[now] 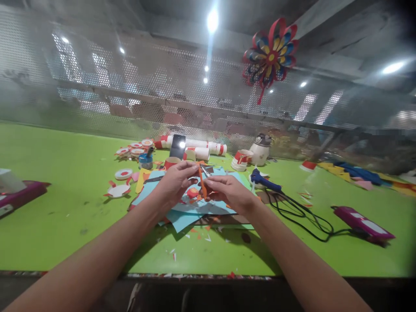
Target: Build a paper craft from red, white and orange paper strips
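Note:
Between my two hands an orange paper strip (203, 184) stands roughly upright, bent along its length. My left hand (180, 182) pinches its upper end. Fingers of my right hand (225, 190) are closed on its lower part. A small pair of scissors or a similar metal tool (206, 171) shows just behind the strip; which hand bears it, if either, is unclear. Below lie light blue paper sheets (182, 220) and a small red and orange paper piece (192, 193).
A blue glue gun (264, 180) with a black cable lies at the right, near a purple power strip (365, 223). Behind my hands stand a phone (177, 146), white paper cups (239, 161) and a bottle (260, 150). Paper scraps litter the green table (81, 234).

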Tool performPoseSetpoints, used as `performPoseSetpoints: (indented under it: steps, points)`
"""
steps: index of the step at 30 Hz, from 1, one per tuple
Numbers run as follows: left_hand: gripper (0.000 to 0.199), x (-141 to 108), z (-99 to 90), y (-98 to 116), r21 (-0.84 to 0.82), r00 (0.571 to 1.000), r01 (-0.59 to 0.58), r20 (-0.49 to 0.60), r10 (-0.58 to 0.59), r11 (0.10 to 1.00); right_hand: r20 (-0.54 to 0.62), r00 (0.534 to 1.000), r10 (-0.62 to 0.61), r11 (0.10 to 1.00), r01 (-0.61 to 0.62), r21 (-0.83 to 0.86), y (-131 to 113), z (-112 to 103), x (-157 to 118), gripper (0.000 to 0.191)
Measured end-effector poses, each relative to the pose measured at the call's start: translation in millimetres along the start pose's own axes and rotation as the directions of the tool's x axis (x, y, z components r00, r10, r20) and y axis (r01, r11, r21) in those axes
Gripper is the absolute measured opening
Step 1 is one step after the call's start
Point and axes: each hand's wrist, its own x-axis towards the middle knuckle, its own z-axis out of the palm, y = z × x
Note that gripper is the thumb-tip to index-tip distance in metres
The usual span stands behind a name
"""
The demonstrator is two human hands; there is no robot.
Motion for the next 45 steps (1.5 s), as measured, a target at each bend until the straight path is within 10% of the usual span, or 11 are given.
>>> performPoseSetpoints:
  steps: [7,45]
  points:
    - [0.009,-1.4,1.4,1.6,-0.08,0.995,-0.02,0.1,0.028,0.997,0.159,0.987,0.003,0.989,-0.026,0.145,-4.5,-3.3,-7.3,0.015]
    - [0.01,-6.9,4.3,3.6,-0.042,0.993,-0.02,0.118,0.025,0.999,0.082,0.992,0.101,0.984,-0.111,0.138,-3.7,8.6,-8.8,0.01]
